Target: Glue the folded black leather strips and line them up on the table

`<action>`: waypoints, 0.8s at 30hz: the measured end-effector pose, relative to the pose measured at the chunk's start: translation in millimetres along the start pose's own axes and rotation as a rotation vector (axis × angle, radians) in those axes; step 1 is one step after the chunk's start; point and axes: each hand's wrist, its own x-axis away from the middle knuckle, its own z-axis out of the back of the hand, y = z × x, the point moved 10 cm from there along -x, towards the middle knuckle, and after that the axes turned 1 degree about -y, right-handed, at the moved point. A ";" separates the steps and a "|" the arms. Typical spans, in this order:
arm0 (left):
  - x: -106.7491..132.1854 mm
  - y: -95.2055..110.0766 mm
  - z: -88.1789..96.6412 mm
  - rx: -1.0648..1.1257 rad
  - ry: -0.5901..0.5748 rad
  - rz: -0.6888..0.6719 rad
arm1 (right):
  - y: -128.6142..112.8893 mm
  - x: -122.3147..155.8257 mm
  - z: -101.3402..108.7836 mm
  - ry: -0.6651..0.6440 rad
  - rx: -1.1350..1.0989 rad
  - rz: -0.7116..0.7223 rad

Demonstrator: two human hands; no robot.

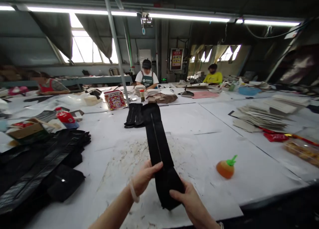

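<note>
Both my hands grip a long black fabric strip with a zipper line running down its middle. My left hand pinches its left edge, thumb on top. Lower down, my right hand holds the near right end, also with the thumb above and fingers underneath. The strip's far end lies over the table beside a small stack of similar black zippered pieces. Further right on the white table stands an orange squeeze bottle with a green nozzle.
A big pile of black zippered pieces lies at left, near a red-labelled bottle and a cardboard box. Grey sheets are stacked at right, by a plastic food container. Several people sit across the table.
</note>
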 end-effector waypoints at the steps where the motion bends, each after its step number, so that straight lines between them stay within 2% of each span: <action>1: -4.1 -29.5 -3.8 0.050 -0.003 0.113 | 8.9 3.6 10.0 0.007 -0.021 -0.044; 4: -9.9 -100.5 -6.0 0.199 0.097 0.377 | 31.2 13.3 46.1 0.102 0.041 -0.131; 5: -10.2 -117.4 -7.7 0.244 0.120 0.453 | 31.7 16.5 59.6 0.160 0.114 -0.109; 7: -10.7 -137.8 -13.8 0.319 0.117 0.566 | 18.1 24.5 78.5 0.251 0.327 0.023; 9: -12.6 -142.9 -19.5 0.370 0.084 0.607 | -3.5 34.4 76.4 0.245 0.581 0.193; 12: -16.3 -138.3 -23.8 0.406 0.050 0.588 | -22.5 47.2 53.5 0.128 0.851 0.324; 15: -16.5 -137.6 -26.9 0.421 0.041 0.593 | -34.3 52.1 42.7 0.094 0.911 0.358; 19: -14.6 -142.6 -31.4 0.457 0.033 0.632 | -42.8 46.9 41.7 0.077 0.929 0.382; 24: -17.5 -150.8 -35.4 0.469 0.029 0.646 | -50.2 38.9 37.8 0.183 1.130 0.505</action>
